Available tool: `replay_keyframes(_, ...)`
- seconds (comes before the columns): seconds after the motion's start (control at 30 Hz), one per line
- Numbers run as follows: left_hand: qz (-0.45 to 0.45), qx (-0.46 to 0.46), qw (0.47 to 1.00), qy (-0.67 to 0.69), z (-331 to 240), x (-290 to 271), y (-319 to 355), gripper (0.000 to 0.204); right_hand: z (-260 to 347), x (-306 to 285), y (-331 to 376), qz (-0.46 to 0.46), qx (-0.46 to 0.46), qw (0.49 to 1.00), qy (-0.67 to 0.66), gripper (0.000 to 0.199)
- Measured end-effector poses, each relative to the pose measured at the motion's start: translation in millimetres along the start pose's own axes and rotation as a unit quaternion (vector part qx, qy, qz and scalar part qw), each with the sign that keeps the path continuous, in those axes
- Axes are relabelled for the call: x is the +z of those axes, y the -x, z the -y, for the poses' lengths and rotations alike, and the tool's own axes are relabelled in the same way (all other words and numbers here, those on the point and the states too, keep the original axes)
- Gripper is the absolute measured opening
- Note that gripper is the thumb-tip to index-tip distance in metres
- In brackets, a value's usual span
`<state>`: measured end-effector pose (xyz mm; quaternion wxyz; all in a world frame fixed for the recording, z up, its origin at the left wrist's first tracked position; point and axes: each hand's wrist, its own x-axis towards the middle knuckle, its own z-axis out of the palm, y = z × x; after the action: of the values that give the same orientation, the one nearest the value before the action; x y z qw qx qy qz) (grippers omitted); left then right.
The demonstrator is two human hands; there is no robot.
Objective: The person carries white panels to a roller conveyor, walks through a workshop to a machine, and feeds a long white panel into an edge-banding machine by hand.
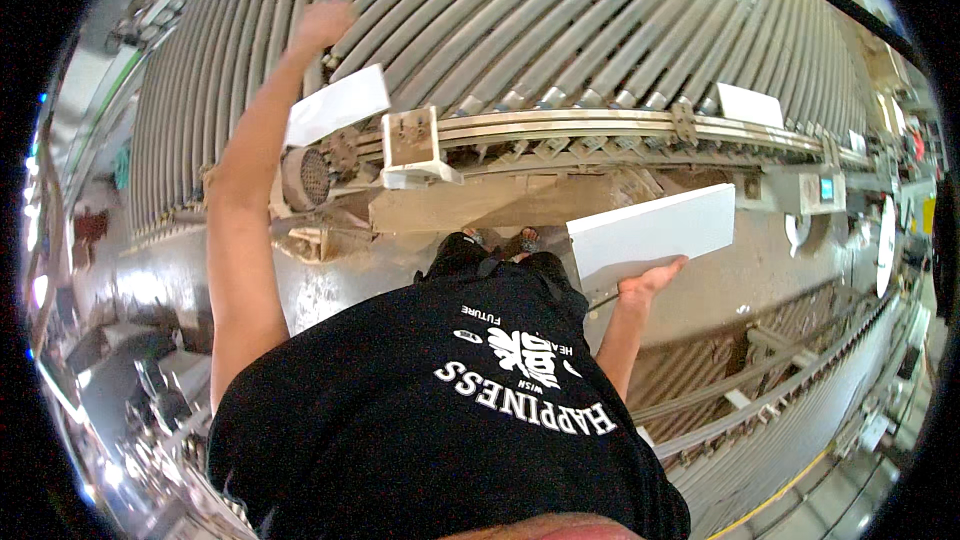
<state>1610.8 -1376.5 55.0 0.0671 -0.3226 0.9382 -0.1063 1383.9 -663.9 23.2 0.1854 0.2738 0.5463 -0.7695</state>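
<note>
My right hand (652, 282) supports a long white board (655, 235) at its lower edge, with the thumb side turned to the right. The board is tilted, in front of the conveyor and to the right of my body. My left arm stretches far forward, and my left hand (328, 22) is over the grey rollers of the conveyor (480, 20). Its fingers are smeared and partly hidden, so I cannot see whether they grip anything. Beside my left forearm, a smaller white panel (340, 105) sits at the near edge of the rollers, partly behind the arm.
Along the conveyor's near side runs a metal rail (570, 126) with a white bracket (412, 145). Another white panel (750, 105) lies farther right on the rollers. A control box (812, 190) with a small screen is at the right. Behind me to the right stands a second roller line (790, 365).
</note>
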Motion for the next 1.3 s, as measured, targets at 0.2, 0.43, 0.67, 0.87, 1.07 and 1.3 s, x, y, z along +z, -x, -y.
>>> replay_keyframes(0.2,0.081,0.145,0.918,0.359,-330.5,-162.6,89.6,0.07,-18.2,22.4,-39.9,0.146,0.008,0.989,-0.021,0.093)
replay_keyframes(0.43,0.039,0.083,0.864,0.494,-479.9,-106.5,177.1,0.051,-21.9,69.2,-20.4,0.238,0.054,0.969,-0.045,0.091)
replay_keyframes(0.67,0.062,-0.018,0.853,0.518,-475.7,-104.2,189.5,0.035,-35.7,66.7,-36.3,0.255,0.112,0.96,-0.02,0.088)
replay_keyframes(0.87,0.078,-0.074,0.873,0.475,-405.3,-105.8,180.2,0.036,-46.8,90.2,-20.5,0.206,0.134,0.963,0.109,0.083)
replay_keyframes(1.07,-0.001,-0.064,0.903,0.424,-255.0,-149.6,161.2,0.033,-39.7,98.6,-5.8,0.222,0.083,0.956,0.174,0.085)
replay_keyframes(1.3,-0.222,0.06,0.936,0.268,43.9,-186.7,148.3,0.036,-62.8,69.8,-5.6,0.152,0.005,0.98,0.128,0.088)
